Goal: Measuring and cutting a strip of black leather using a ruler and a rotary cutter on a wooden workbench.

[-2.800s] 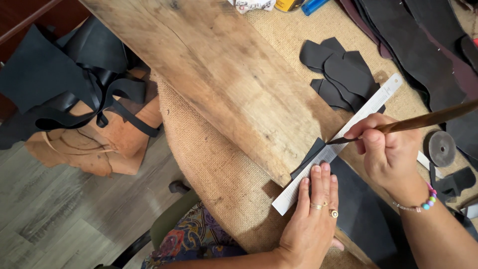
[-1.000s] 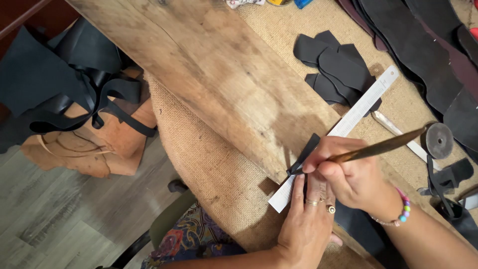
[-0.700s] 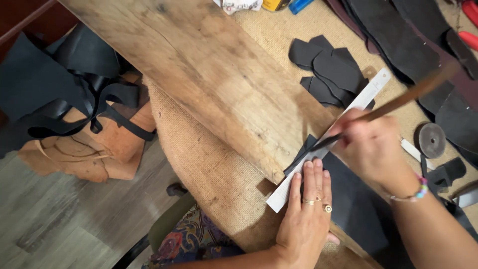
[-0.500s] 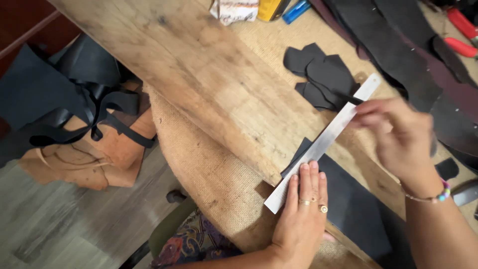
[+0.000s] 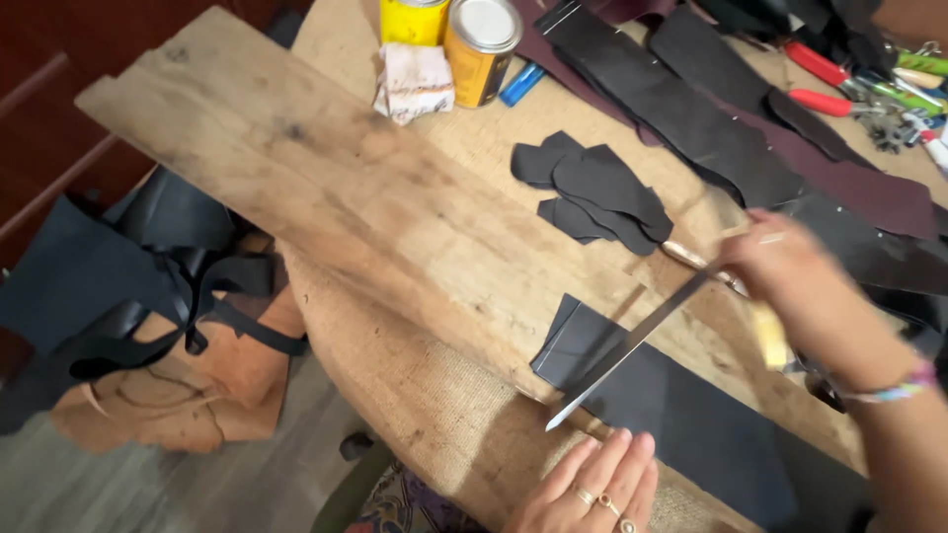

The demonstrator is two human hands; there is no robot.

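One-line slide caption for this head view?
Right hand lifts metal ruler above black leather on wooden board; left hand nearby.

A long metal ruler (image 5: 632, 345) is held up at one end by the blurred right hand (image 5: 790, 281). The left hand (image 5: 592, 484) is laid flat beside black leather (image 5: 691, 424) on the surface (image 5: 326, 188).

A wooden board (image 5: 326, 188) lies slantwise across the table (image 5: 464, 434). On it, toward 5 o'clock, rests a leather sheet (image 5: 681, 415) with a metal ruler (image 5: 632, 345) over it. Cut leather pieces (image 5: 592, 192) lie at 1 o'clock, two tins (image 5: 454, 30) at 12.
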